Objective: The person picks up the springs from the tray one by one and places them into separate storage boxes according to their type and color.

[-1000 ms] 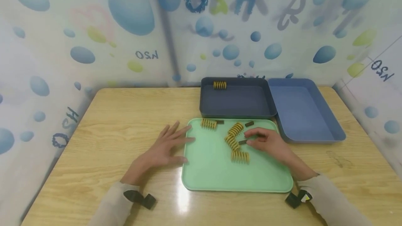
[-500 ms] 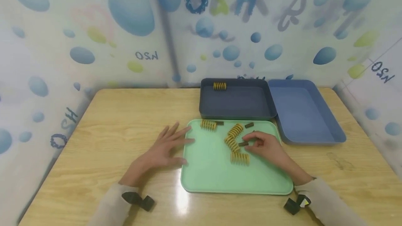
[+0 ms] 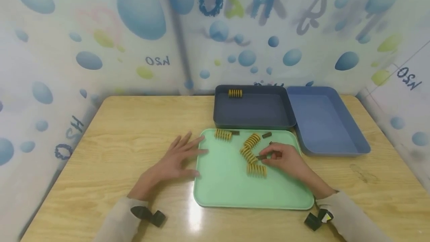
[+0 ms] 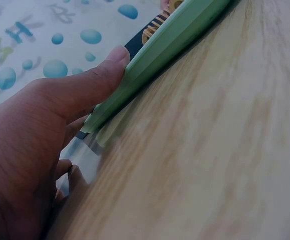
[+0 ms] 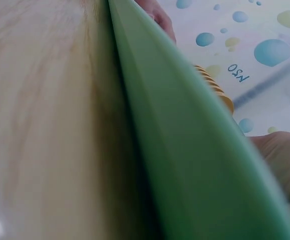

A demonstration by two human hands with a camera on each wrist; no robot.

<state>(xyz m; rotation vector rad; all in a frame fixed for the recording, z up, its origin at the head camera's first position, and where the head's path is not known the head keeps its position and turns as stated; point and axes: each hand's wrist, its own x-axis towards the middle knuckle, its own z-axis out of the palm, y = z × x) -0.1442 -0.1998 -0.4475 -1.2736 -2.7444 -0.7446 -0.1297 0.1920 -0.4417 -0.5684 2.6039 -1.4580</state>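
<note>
My right hand (image 3: 285, 158) is over the right part of the green tray (image 3: 221, 186), thumb and index finger pinching a small dark spring (image 3: 261, 157). Just left of it, several larger yellow springs lie close together, among them a slanted yellow spring (image 3: 248, 154) and a front yellow spring (image 3: 256, 170). My left hand (image 3: 173, 161) rests at the tray's left edge with its fingers spread; in the left wrist view its thumb (image 4: 115, 56) lies against the green rim. In the right wrist view the tray wall hides the fingertips of my right hand.
Behind the tray stands a dark bin (image 3: 255, 113) with one yellow spring (image 3: 235, 93) in it. A blue bin (image 3: 322, 122) adjoins it on the right. At the tray's back lie a yellow spring (image 3: 223, 134) and small dark springs, one (image 3: 267, 135) beyond my right hand.
My right hand's thumb and index finger have closed in on the small dark spring, which has shifted slightly toward the tray's front. My left hand has stayed in place.
</note>
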